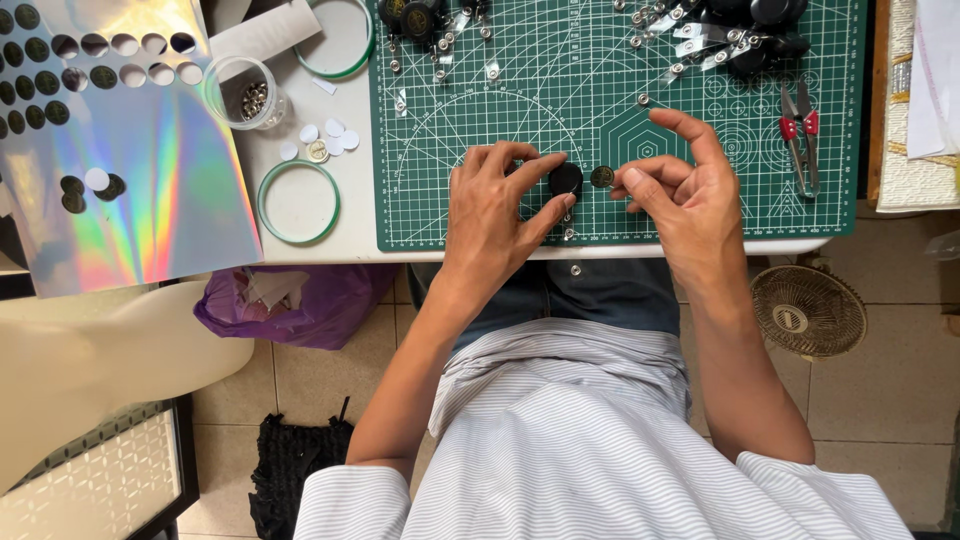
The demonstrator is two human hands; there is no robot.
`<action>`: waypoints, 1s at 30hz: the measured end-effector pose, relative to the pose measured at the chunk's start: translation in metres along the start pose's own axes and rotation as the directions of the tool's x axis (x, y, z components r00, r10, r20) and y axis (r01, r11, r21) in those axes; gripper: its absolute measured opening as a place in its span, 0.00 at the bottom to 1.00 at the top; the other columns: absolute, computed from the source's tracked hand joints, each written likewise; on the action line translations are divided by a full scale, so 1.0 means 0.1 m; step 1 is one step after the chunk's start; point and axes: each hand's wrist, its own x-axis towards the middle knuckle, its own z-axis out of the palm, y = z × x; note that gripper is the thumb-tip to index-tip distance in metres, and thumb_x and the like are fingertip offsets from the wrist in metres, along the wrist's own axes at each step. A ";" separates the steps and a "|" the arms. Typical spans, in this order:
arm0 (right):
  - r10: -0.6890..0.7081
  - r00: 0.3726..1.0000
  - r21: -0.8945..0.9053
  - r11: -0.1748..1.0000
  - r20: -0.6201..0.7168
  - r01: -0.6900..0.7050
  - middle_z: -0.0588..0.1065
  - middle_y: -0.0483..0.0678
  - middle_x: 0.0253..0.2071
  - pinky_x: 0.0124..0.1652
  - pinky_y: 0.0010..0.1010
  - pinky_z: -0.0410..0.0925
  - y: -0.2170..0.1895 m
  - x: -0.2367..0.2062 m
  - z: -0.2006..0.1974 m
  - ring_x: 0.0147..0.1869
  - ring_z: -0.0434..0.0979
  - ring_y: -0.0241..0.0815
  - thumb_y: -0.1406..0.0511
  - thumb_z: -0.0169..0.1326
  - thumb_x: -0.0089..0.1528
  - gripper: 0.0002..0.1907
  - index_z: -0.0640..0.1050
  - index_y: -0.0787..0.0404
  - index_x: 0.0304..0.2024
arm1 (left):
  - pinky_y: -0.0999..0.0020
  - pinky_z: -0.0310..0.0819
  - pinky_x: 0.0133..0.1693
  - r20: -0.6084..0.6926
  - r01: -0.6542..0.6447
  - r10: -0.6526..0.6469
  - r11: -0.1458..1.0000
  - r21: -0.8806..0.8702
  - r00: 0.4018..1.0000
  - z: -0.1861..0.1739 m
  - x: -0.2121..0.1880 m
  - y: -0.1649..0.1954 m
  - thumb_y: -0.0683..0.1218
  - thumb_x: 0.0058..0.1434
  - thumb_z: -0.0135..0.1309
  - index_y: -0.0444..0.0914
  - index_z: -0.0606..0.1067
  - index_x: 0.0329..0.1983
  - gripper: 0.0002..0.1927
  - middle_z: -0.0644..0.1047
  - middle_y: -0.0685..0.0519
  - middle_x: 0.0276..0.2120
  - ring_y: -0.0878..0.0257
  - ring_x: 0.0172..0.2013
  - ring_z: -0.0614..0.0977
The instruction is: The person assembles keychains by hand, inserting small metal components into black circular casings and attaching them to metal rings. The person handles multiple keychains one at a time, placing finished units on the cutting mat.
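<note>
Near the front edge of the green cutting mat, the left hand pinches one black round reel flat against the mat, steadying it. The right hand grips one small round sticker just beside it. Two green rings lie on the table's left part; red snips rest near the mat's right edge.

holographic sheet | clear cup | green rings | red snips | purple bag | small fan
</note>
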 end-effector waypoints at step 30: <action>-0.187 0.982 0.095 0.978 -0.018 0.188 0.81 0.53 0.44 0.54 0.24 0.74 0.18 0.25 0.10 0.56 0.83 0.41 0.72 0.55 0.71 0.24 0.65 0.68 0.68 | 0.72 0.88 0.46 0.237 0.339 -0.265 0.463 -0.819 0.935 0.34 0.24 -0.19 0.43 0.71 0.53 0.36 0.78 0.58 0.15 0.84 0.48 0.44 0.63 0.45 0.86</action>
